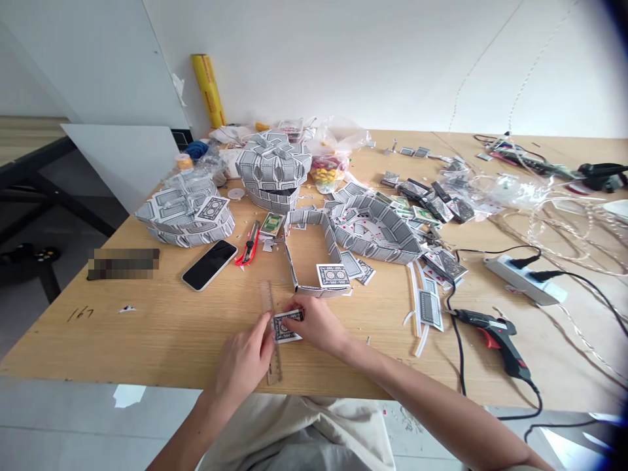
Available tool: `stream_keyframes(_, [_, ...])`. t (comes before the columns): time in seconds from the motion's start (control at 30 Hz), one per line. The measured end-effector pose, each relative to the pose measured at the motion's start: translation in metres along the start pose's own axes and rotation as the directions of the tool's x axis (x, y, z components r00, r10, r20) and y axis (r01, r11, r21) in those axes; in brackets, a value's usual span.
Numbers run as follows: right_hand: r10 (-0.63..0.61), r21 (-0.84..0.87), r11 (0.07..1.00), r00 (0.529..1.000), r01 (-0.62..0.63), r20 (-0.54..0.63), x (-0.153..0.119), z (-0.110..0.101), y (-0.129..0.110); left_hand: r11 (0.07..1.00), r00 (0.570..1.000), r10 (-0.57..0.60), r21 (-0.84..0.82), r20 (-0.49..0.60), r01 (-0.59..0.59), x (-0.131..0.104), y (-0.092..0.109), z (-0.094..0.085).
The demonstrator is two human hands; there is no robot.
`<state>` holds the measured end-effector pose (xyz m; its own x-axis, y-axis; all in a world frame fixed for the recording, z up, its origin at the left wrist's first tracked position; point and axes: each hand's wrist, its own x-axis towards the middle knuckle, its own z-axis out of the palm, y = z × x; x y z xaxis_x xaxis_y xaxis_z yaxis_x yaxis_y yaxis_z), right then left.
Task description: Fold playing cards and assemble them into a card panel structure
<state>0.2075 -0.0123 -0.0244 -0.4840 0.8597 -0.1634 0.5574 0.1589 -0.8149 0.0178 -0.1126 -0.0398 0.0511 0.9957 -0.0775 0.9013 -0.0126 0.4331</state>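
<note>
Near the table's front edge, my right hand (316,322) is closed on a patterned playing card (287,335), with its thumb on the card's face. My left hand (248,352) has its fingers pressed together at the card's left edge, over a clear ruler (275,371). Whether those fingers pinch the card or the ruler is hidden. The ruler lies lengthwise under the card's left side. Just beyond my hands stands an open frame of folded cards (290,252), with a loose card (333,276) leaning on its near right corner.
Card-built boxes (275,160) stand at the back and left (191,212). A phone (209,265) and red cutter (248,244) lie left of the frame. To the right are an open card tray (392,245), glue gun (500,340), power strip (527,281) and cables. Yellow roll (208,90) stands behind.
</note>
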Motion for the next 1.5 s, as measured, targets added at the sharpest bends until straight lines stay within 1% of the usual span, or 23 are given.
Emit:
stream_keyframes(0.03, [0.000, -0.002, 1.000, 1.000, 0.000, 0.001, 0.000, 0.000, 0.000, 0.999, 0.999, 0.030, -0.022, -0.021, -0.030, 0.000, -0.001, -0.001])
stream_keyframes(0.1, [0.002, -0.005, 1.000, 1.000, -0.002, 0.003, 0.000, 0.000, 0.000, 0.992, 0.989, 0.105, -0.059, -0.108, -0.112, 0.000, -0.004, -0.005])
stream_keyframes(0.17, [0.004, -0.009, 1.000, 1.000, -0.004, 0.000, 0.000, -0.001, -0.001, 0.980, 0.964, 0.184, -0.046, -0.191, -0.196, -0.001, -0.010, -0.010])
stream_keyframes(0.2, [0.007, -0.012, 1.000, 1.000, -0.007, -0.001, 0.000, -0.001, -0.002, 0.972, 0.953, 0.223, -0.024, -0.204, -0.232, -0.001, -0.013, -0.011])
stream_keyframes(0.3, [0.020, -0.020, 1.000, 1.000, -0.020, -0.003, 0.000, 0.000, -0.004, 0.950, 0.937, 0.311, 0.029, -0.161, -0.310, -0.001, -0.022, -0.012])
stream_keyframes(0.37, [0.032, -0.023, 0.999, 0.999, -0.032, -0.003, 0.000, 0.000, -0.004, 0.939, 0.930, 0.344, 0.040, -0.126, -0.342, 0.001, -0.026, -0.010])
stream_keyframes(0.47, [0.032, -0.016, 0.999, 0.999, -0.032, -0.004, 0.001, 0.001, -0.004, 0.927, 0.921, 0.375, 0.041, -0.107, -0.373, 0.004, -0.027, -0.008])
stream_keyframes(0.57, [0.024, -0.018, 1.000, 1.000, -0.025, -0.011, 0.001, 0.001, -0.003, 0.923, 0.917, 0.384, 0.031, -0.111, -0.383, 0.005, -0.026, -0.008])
stream_keyframes(0.8, [0.040, -0.037, 0.998, 0.999, -0.040, -0.014, 0.001, 0.001, -0.005, 0.935, 0.930, 0.355, 0.021, -0.095, -0.355, 0.004, -0.029, -0.009])
stream_keyframes(1.07, [0.044, -0.071, 0.997, 0.999, -0.044, -0.010, 0.002, 0.001, -0.007, 0.936, 0.932, 0.351, 0.023, -0.094, -0.350, 0.004, -0.028, -0.009])
stream_keyframes(1.3, [0.048, -0.080, 0.996, 0.999, -0.048, -0.007, 0.002, 0.001, -0.006, 0.921, 0.915, 0.389, 0.050, -0.104, -0.385, 0.005, -0.031, -0.007])
stream_keyframes(1.5, [0.058, -0.073, 0.996, 0.998, -0.058, 0.004, 0.002, 0.002, -0.007, 0.920, 0.914, 0.391, 0.064, -0.109, -0.386, 0.005, -0.031, -0.006])
